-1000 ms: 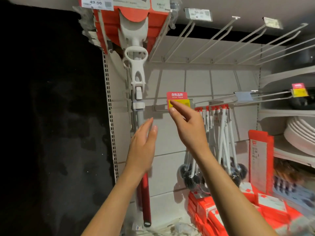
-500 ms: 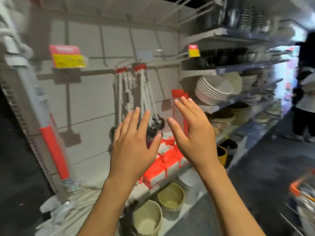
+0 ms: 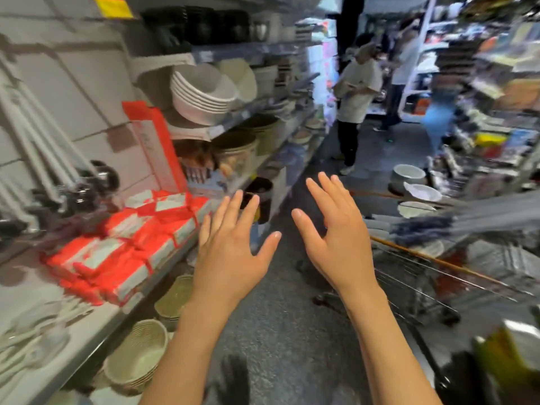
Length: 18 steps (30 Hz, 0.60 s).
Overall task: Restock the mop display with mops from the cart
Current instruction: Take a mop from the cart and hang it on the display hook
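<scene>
both your left hand [image 3: 230, 252] and right hand [image 3: 336, 238] hang free, fingers spread wide, holding nothing, ready for the blurred mops [image 3: 423, 226] across the wire cart [image 3: 415, 276] at right.

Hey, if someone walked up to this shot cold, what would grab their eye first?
Two bare hands, left hand and right hand, spread open and empty at centre. Bright orange-red packs lie piled on the shelf at left, with stacked white bowls above. A wire cart holding a mop stands at right.

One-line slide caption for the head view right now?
Both hands, left and right, open and empty, raised in the aisle beside the wire cart.
</scene>
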Available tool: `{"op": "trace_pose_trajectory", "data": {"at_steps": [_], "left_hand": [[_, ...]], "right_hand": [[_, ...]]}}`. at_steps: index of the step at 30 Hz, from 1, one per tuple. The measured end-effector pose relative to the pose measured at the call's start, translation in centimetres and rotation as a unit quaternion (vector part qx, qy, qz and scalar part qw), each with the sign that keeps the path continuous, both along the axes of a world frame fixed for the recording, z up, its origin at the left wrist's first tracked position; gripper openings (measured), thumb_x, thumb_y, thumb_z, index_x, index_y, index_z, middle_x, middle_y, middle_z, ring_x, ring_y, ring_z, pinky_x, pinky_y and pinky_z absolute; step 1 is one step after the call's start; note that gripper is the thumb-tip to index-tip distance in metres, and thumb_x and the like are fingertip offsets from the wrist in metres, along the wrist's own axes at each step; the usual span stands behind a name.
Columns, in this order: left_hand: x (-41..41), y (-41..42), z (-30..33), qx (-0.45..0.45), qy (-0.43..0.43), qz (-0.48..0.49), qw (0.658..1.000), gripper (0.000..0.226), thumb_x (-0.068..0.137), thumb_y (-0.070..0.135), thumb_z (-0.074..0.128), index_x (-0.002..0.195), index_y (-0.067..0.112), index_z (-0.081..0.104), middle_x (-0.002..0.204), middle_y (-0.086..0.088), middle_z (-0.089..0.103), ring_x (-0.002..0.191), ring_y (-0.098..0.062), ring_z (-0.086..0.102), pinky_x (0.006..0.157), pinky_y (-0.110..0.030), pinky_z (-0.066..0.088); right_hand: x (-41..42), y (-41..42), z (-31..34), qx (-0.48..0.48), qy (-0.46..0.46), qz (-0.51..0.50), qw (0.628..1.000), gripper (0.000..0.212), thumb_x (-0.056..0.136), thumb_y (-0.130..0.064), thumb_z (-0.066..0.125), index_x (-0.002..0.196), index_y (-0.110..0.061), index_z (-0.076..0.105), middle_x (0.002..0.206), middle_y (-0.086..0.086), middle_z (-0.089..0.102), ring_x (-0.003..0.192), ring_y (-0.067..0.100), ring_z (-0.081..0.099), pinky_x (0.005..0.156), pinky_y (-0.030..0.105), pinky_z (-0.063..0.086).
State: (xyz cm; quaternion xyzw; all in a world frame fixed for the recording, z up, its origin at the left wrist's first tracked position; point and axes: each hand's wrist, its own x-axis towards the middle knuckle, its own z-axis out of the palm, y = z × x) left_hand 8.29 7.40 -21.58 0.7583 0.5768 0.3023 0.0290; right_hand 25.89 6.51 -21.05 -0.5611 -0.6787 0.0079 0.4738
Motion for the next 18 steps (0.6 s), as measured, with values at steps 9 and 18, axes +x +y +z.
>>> {"op": "trace_pose_trajectory", "data": {"at_steps": [9,18], "left_hand": [[12.6,5.9,-3.4,-0.051,-0.046,-0.132,0.989,0.073,0.095,0.066,0.036,0.159,0.032,0.025,0.169,0.006,0.014,0.155,-0.012,0.006,0.125,-0.048,0.014],[24.5,16.4,-5.5,-0.096,-0.07,-0.222,0.968,0.07,0.097,0.063,0.041,0.158,0.032,0.026,0.168,0.007,0.014,0.155,-0.012,0.006,0.125,-0.046,0.012]], "right_hand": [[11.0,1.6,-3.4,-0.046,0.025,-0.121,0.991,0.057,0.1,-0.047,0.052,0.149,-0.019,0.047,0.159,-0.002,0.037,0.151,0.009,0.019,0.124,0.042,0.024],[22.3,8.6,-4.7,-0.087,0.034,-0.212,0.973,0.059,0.097,-0.048,0.053,0.15,-0.021,0.047,0.159,-0.002,0.037,0.152,0.012,0.023,0.124,0.042,0.025]]}}
